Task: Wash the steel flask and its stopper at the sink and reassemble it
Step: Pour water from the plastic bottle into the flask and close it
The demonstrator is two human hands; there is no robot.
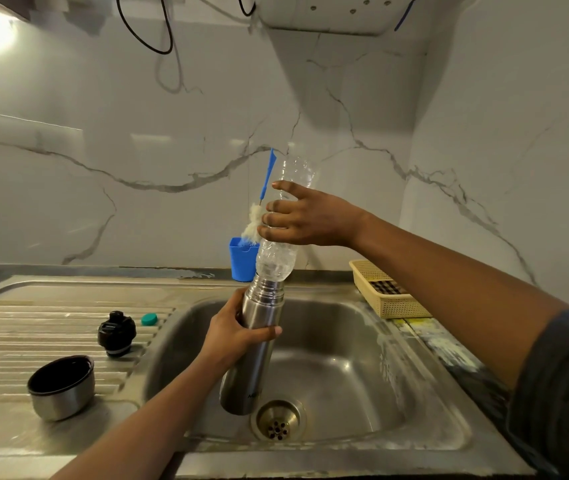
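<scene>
Taking the sink (pixel 345 341) as our mark, we start far to its left, where a steel cup (pixel 61 388) with a dark lining stands mouth up on the ribbed draining surface (pixel 16 327). Nearer the sink on the same surface stands the black stopper (pixel 117 333), apart from the cup. A small teal cap (pixel 149 319) lies just behind the stopper, close to the sink's left rim.

Over the sink's left half we see the left hand (pixel 238 332) wrapped round the upper body of the steel flask (pixel 255 344), fingers and thumb curled about it just below the threaded neck. The flask is open at the top and leans a little to the right. Its base is low inside the sink, just left of the drain (pixel 278 420); we cannot tell whether it touches the bottom.

Above the sink, a clear plastic bottle (pixel 276 261) is upended with its neck at the flask's mouth. The right hand (pixel 305 220) grips the bottle's middle, with the forefinger lying higher than the rest.

Behind the sink, against the wall, a blue holder (pixel 241 259) carries a bottle brush (pixel 253 223) with white bristles and a blue handle. On the sink's right rim sits a yellow basket (pixel 387 296).
</scene>
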